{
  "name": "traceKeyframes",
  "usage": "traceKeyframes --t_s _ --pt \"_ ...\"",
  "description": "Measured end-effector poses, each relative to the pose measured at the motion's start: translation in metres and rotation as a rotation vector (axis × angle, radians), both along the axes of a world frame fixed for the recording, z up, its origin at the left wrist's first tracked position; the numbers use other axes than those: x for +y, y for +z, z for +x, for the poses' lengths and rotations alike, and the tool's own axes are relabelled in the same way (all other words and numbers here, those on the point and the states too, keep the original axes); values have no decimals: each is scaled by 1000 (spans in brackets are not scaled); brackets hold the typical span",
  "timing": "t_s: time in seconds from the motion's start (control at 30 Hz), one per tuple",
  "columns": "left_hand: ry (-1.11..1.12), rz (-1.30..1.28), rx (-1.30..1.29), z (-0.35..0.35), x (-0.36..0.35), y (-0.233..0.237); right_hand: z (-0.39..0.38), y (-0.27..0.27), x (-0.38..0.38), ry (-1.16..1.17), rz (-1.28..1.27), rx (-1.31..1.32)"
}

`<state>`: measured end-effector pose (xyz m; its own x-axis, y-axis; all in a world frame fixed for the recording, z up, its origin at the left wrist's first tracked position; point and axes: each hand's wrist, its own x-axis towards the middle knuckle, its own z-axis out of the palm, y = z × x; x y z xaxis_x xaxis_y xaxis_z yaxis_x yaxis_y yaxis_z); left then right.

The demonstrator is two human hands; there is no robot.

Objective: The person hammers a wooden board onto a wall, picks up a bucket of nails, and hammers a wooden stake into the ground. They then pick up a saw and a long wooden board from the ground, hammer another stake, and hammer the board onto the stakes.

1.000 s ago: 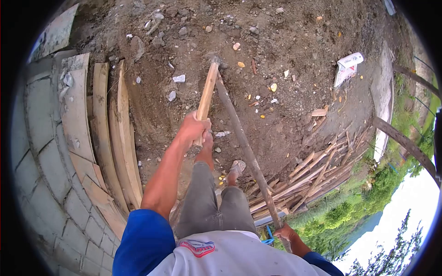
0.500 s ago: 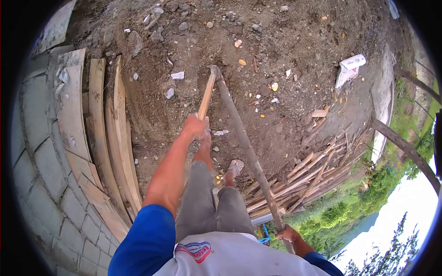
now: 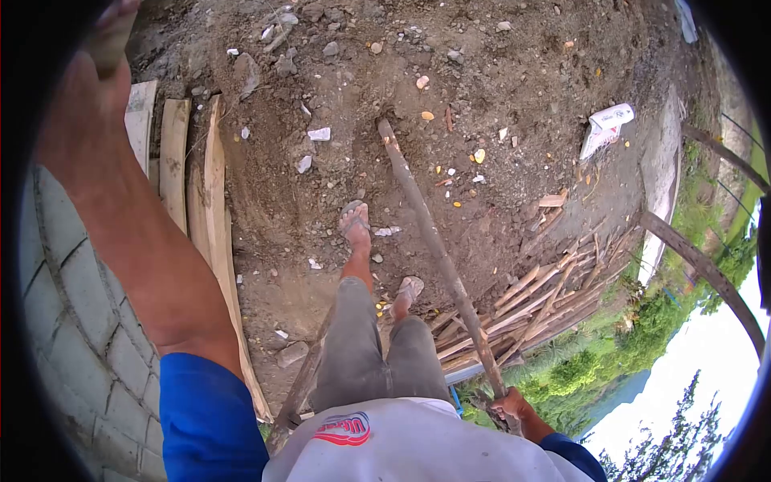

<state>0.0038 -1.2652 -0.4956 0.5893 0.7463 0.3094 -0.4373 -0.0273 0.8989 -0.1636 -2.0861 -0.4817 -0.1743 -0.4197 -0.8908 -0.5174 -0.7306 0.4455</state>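
Note:
My right hand (image 3: pixel 509 403) is closed around a long wooden pole (image 3: pixel 434 233), low by my side. The pole slants across the dirt, its far end resting on or just above the soil. My left hand (image 3: pixel 92 88) is raised at the upper left, close to the camera and partly cut off by the view's dark edge. Its fingers wrap a piece of wood (image 3: pixel 115 36), of which only a short part shows. Beneath my left arm lie several wooden boards (image 3: pixel 174 153) beside a block wall (image 3: pixel 88 289).
Bare dirt (image 3: pixel 337 72) with scattered stones lies around my sandalled feet (image 3: pixel 356 221). A heap of wooden sticks (image 3: pixel 546 297) lies to the right. A crumpled white bag (image 3: pixel 607 128) is farther off. Curved-looking posts (image 3: pixel 707 273) stand at the right edge.
My left hand has swung up and left with the piece of wood, away from the pole's far end. My right hand keeps its hold; the pole has shifted only slightly.

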Motion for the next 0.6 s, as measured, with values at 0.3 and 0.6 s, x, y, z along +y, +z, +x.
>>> traceKeyframes --t_s 0.3,0.6 --pt "-834 -408 1489 -90 -299 -275 -4 -7 0 -9 -39 49" --pt "-299 91 355 -28 -68 40 -44 -31 -34 444 129 -178"
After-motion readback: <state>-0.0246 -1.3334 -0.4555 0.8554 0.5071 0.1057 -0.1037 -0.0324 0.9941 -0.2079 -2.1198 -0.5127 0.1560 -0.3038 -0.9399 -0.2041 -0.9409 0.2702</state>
